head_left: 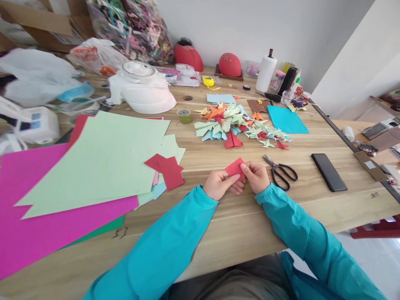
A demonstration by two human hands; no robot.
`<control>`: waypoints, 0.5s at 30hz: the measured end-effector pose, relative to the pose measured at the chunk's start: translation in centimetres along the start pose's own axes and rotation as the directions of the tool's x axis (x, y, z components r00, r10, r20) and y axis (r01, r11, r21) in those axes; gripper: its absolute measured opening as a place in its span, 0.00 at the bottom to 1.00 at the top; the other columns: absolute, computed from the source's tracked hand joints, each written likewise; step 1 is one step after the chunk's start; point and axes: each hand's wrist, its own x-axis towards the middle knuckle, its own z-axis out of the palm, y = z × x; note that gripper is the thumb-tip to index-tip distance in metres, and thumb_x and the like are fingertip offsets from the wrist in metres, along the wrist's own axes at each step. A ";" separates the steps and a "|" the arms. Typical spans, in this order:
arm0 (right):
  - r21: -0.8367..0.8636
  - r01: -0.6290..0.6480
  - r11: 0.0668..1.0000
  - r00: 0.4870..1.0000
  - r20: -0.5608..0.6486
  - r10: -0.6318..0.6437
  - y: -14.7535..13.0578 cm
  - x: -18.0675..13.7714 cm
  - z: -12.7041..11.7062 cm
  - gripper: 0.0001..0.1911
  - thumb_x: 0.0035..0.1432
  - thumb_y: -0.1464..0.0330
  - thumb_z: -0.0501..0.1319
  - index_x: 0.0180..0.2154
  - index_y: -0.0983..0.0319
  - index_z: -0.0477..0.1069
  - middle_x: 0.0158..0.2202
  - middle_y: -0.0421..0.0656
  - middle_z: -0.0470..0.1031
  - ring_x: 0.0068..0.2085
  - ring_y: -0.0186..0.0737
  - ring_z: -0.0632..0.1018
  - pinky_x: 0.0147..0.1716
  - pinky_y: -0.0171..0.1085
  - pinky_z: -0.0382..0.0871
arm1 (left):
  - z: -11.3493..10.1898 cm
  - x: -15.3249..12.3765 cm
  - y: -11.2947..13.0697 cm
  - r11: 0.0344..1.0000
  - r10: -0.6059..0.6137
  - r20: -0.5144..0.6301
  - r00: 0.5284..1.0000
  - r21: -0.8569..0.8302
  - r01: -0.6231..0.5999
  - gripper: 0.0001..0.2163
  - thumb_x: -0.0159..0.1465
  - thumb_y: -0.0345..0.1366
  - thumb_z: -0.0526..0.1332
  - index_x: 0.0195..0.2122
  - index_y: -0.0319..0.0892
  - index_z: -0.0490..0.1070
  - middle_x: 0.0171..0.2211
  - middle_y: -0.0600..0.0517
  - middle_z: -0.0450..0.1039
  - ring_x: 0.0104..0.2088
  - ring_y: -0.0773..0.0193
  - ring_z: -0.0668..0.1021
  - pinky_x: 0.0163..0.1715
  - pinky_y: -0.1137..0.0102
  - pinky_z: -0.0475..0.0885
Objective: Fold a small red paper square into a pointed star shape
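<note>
As far as I can judge remotely, the red paper (234,167) pinched between the left hand (216,184) and right hand (257,177) looks unfinished, while folded shapes (231,111) heaped beyond the hands seem done and red pieces (171,171) to their left seemingly await folding.

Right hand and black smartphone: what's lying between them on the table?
In the head view, black-handled scissors lie between the right hand and the black smartphone; past the scissors, only wooden tabletop shows.
</note>
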 end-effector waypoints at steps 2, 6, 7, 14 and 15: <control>0.020 -0.016 1.000 1.000 0.011 0.016 0.1 0.1 0.0 0.19 0.48 0.54 0.57 0.20 0.63 0.63 0.13 0.35 0.62 0.15 0.27 0.63 0.15 0.29 0.57 | -0.1 0.0 0.0 1.000 0.008 -0.001 1.000 0.015 -0.008 0.17 0.44 0.43 0.66 0.25 0.32 0.72 0.20 0.46 0.75 0.20 0.61 0.76 0.21 0.68 0.74; 0.088 -0.070 0.994 0.997 0.050 0.066 0.1 0.1 0.0 0.18 0.44 0.54 0.60 0.20 0.63 0.63 0.14 0.35 0.63 0.16 0.27 0.64 0.15 0.30 0.58 | -0.1 -0.1 0.1 0.999 0.025 -0.020 0.999 0.048 -0.024 0.15 0.45 0.42 0.66 0.23 0.32 0.71 0.19 0.46 0.74 0.19 0.61 0.76 0.20 0.68 0.74; 0.099 -0.073 0.992 0.996 0.060 0.068 0.2 0.1 0.0 0.18 0.42 0.55 0.62 0.20 0.63 0.63 0.14 0.35 0.64 0.15 0.27 0.64 0.15 0.30 0.58 | 0.0 -0.1 0.1 0.998 0.030 -0.023 0.999 0.057 -0.029 0.15 0.45 0.43 0.66 0.23 0.32 0.71 0.19 0.46 0.74 0.18 0.61 0.76 0.19 0.68 0.74; 0.134 -0.056 0.989 0.997 0.060 0.048 0.1 0.0 0.0 0.17 0.42 0.58 0.64 0.18 0.63 0.63 0.13 0.35 0.64 0.15 0.27 0.64 0.15 0.30 0.57 | -0.2 -0.1 -0.2 0.997 0.041 0.003 0.999 0.065 -0.041 0.16 0.45 0.43 0.66 0.23 0.32 0.71 0.19 0.46 0.74 0.18 0.61 0.76 0.19 0.68 0.74; 0.146 -0.064 0.987 0.997 0.055 0.056 0.0 0.0 0.0 0.17 0.42 0.58 0.63 0.17 0.63 0.63 0.13 0.35 0.64 0.15 0.27 0.64 0.15 0.30 0.57 | -0.2 -0.1 -0.2 0.997 0.042 0.007 0.999 0.063 -0.042 0.16 0.45 0.43 0.66 0.24 0.32 0.71 0.19 0.46 0.74 0.18 0.61 0.76 0.19 0.68 0.74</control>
